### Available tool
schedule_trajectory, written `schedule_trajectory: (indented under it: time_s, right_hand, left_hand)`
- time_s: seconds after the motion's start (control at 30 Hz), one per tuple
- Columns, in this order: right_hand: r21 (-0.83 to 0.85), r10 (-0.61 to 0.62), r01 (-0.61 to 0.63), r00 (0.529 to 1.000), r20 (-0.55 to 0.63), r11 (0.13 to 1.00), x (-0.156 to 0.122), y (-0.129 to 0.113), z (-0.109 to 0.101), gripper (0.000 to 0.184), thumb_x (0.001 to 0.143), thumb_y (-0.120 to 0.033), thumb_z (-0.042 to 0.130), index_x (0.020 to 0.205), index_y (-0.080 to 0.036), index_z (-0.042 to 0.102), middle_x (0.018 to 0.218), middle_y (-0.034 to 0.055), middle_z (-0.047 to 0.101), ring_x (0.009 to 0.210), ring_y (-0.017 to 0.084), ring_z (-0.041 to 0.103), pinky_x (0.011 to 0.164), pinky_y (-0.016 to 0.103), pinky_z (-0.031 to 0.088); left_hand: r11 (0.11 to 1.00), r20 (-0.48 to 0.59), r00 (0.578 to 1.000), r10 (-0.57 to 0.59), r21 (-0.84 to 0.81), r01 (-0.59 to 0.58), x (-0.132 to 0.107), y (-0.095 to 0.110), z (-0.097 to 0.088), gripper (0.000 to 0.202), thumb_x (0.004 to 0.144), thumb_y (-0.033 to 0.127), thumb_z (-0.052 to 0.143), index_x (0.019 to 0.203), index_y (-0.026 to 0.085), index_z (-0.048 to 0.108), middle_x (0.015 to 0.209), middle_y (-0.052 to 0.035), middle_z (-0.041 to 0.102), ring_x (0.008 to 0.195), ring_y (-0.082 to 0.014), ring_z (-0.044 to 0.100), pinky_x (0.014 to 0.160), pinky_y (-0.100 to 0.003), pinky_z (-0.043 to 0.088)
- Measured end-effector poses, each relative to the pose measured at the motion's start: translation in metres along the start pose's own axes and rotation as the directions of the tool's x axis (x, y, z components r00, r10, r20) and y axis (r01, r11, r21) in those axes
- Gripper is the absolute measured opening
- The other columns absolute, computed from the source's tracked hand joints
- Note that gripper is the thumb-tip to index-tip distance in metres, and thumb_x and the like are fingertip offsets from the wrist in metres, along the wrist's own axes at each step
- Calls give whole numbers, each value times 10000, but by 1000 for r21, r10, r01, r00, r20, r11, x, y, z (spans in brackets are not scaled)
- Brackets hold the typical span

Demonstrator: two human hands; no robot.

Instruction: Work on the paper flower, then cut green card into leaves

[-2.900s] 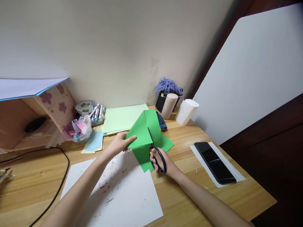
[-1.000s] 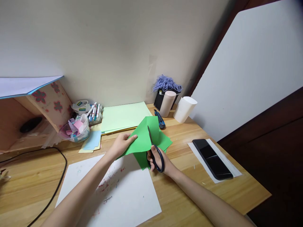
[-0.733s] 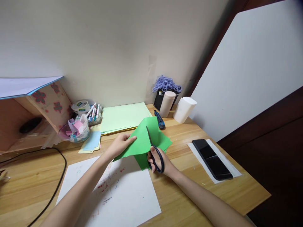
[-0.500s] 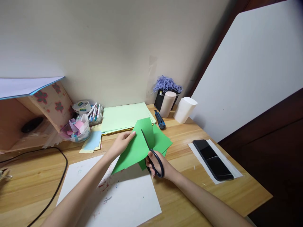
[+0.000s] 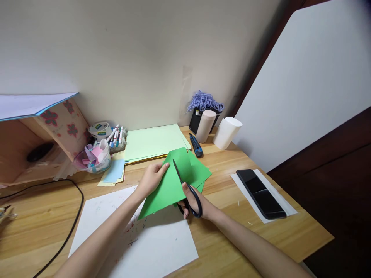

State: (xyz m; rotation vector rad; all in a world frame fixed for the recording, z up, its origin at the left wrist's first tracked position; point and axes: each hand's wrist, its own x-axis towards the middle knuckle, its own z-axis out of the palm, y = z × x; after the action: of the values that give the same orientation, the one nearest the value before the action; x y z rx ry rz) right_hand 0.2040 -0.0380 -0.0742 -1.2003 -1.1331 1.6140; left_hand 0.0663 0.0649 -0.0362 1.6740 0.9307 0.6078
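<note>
My left hand (image 5: 153,178) pinches the left edge of a bright green paper sheet (image 5: 168,184) and holds it lifted above the desk. My right hand (image 5: 199,204) grips black-handled scissors (image 5: 188,191), fingers through the loops. The blades point up and to the left into the green paper, along a cut that runs through the sheet. The part of the green paper to the right of the blades lies lower, toward the desk. Below both hands lies a white sheet (image 5: 150,239) with coloured marks.
A stack of pale green paper (image 5: 152,142), a blue utility knife (image 5: 196,146), two pale cups (image 5: 227,133), a black holder with purple yarn (image 5: 204,104), markers and tape (image 5: 108,134), a bowl of scraps (image 5: 92,160), a black phone (image 5: 261,193) on white paper, a black cable (image 5: 72,224).
The scissors have travelled further up through the green paper. My left hand has turned the sheet, so its left part now slants down toward the white sheet. The blades now point more to the left.
</note>
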Motion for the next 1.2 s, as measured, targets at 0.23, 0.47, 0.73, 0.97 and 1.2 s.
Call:
schedule_trajectory:
  time_s: [0.23, 0.47, 0.73, 0.97, 1.2]
  right_hand:
    - [-28, -18, 17, 998, -63, 999, 1, 1, 4, 570, 691, -752, 337, 686, -184, 398, 448, -93, 345, 287, 54, 385, 316, 196, 413]
    - [-66, -14, 10, 998, -62, 998, 0, -2, 2, 578, 677, -766, 329, 717, -192, 387, 468, -93, 354, 289, 54, 383, 306, 196, 403]
    - [-191, -119, 105, 991, -63, 976, -5, -7, 2, 592, 755, -730, 204, 642, -185, 405, 377, -57, 384, 317, 86, 444, 339, 184, 382]
    - [-120, -87, 72, 989, -123, 990, -2, 1, 6, 570, 716, -744, 303, 684, -186, 414, 388, -79, 371, 292, 73, 415, 302, 176, 378]
    - [-63, -64, 55, 988, -142, 996, 0, 5, 7, 567, 697, -737, 364, 749, -177, 437, 412, -88, 369, 291, 72, 415, 282, 184, 405]
  left_hand:
    - [1000, -15, 1000, 9, 7, -9, 1, 0, 0, 406, 778, 508, 443, 676, 130, 552, 580, 20, 514, 540, -119, 434, 499, -210, 332]
    - [1000, 14, 1000, -15, -13, 15, 2, 0, -2, 428, 769, 528, 444, 668, 125, 545, 566, 20, 492, 516, -108, 415, 476, -205, 319]
    - [992, 41, 991, -126, 28, 125, -2, 7, 0, 491, 722, 589, 464, 674, 111, 569, 539, 16, 481, 476, -103, 406, 432, -205, 304]
    - [990, 34, 990, -134, 34, 133, -2, 8, 0, 503, 710, 603, 466, 663, 113, 571, 524, 18, 489, 462, -104, 408, 428, -209, 306]
    - [988, 90, 985, -147, -32, 151, -2, 9, -1, 489, 719, 592, 471, 726, 117, 587, 566, 5, 540, 476, -117, 446, 448, -219, 337]
